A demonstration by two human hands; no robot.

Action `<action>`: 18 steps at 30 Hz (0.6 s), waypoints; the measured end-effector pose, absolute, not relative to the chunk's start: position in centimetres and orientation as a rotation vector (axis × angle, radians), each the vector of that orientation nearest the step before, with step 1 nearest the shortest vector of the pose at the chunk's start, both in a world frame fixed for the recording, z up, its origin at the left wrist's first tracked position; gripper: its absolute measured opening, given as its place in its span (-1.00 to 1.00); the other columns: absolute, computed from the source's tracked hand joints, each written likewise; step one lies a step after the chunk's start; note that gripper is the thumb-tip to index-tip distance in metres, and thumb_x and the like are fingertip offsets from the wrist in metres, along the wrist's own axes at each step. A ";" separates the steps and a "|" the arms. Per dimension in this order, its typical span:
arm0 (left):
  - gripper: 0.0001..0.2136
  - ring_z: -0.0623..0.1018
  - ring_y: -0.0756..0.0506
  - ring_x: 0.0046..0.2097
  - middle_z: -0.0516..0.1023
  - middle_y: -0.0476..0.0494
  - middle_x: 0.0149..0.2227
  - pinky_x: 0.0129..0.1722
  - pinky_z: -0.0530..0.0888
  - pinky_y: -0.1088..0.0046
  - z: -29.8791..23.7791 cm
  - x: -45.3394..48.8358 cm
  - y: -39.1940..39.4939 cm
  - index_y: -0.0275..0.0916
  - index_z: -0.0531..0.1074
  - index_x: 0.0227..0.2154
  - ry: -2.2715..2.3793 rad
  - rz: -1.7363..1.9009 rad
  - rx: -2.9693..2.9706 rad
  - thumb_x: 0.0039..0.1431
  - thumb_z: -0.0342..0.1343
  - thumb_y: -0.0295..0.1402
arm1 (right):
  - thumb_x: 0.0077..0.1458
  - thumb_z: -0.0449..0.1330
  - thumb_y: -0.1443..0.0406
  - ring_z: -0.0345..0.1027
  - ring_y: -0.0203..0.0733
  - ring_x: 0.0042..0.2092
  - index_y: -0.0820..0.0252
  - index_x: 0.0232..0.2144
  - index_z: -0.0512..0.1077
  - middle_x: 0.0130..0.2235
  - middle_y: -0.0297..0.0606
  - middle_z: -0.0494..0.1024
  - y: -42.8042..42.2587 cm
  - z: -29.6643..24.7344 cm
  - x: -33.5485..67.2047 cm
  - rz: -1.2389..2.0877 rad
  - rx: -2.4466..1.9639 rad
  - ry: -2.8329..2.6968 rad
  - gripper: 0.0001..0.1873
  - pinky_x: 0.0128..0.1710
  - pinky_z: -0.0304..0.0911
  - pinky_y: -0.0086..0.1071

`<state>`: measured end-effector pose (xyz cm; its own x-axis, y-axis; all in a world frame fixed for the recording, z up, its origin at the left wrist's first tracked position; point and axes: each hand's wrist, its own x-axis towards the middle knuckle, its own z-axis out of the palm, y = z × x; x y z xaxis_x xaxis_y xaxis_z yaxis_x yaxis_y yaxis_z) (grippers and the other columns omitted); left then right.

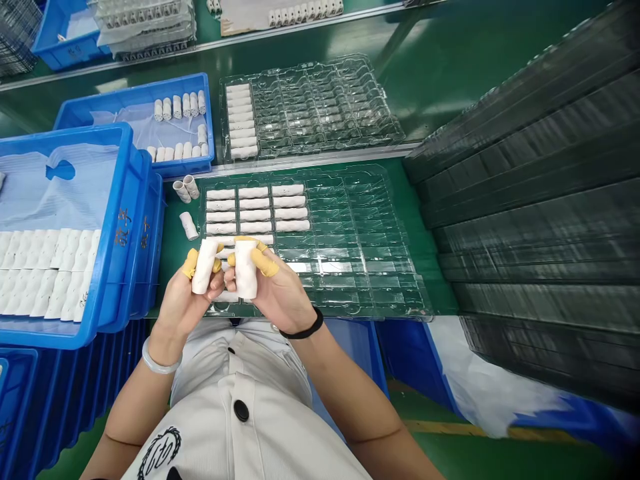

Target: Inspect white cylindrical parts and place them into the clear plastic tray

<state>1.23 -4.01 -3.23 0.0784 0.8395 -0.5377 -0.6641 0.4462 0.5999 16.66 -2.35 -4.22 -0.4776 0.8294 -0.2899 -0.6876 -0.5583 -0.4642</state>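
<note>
My left hand (191,293), with yellow finger cots on some fingertips, is closed around a white wavy-sided cylinder (204,267). Beside it, my right hand (275,283) grips a second white cylinder (246,270), also with yellow finger cots. Both pieces are held nearly upright, a small gap apart. Under and beyond my hands lies a clear plastic tray (350,233), its left columns partly filled with similar white cylinders (255,205). Left of the tray, a loose white cylinder (189,226) lies on the green bench, and two more cylinders (186,189) stand close together.
Stacked blue crates (125,220) at left hold rows of white cylinders (45,273). Behind them is another blue bin (135,93). A second clear tray (320,107) sits on the raised ledge. A tall stack of dark trays (540,220) rises at right.
</note>
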 end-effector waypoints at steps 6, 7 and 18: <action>-0.54 0.34 0.06 -0.59 0.39 -0.15 -0.52 -0.65 0.31 0.62 -3.5 1.4 -3.9 -0.41 0.49 -0.30 0.933 1.063 0.239 0.46 -0.27 -0.26 | 0.24 0.20 0.08 0.37 -0.27 -0.41 0.17 -0.02 0.41 -0.40 -0.31 0.52 -2.3 -4.7 16.8 2.117 -0.620 -0.337 -0.64 -0.37 0.35 -0.38; -0.54 0.35 0.06 -0.59 0.42 -0.17 -0.50 -0.66 0.30 0.63 -3.5 1.6 -3.8 -0.42 0.49 -0.30 0.939 1.051 0.240 0.46 -0.28 -0.27 | 0.27 0.14 0.09 0.38 -0.26 -0.39 0.17 -0.01 0.41 -0.40 -0.30 0.52 -2.2 -4.7 16.8 2.132 -0.626 -0.309 -0.65 -0.35 0.37 -0.36; -0.42 0.23 0.11 -0.73 0.43 -0.15 -0.57 -0.85 0.12 0.68 -3.1 3.1 -2.9 -0.41 0.48 -0.28 0.972 0.973 0.177 0.46 -0.41 -0.17 | 0.01 0.39 0.22 0.41 -0.29 -0.33 0.20 -0.25 0.48 -0.37 -0.33 0.54 -2.2 -4.7 18.2 2.018 -0.645 -0.315 -0.72 -0.28 0.39 -0.41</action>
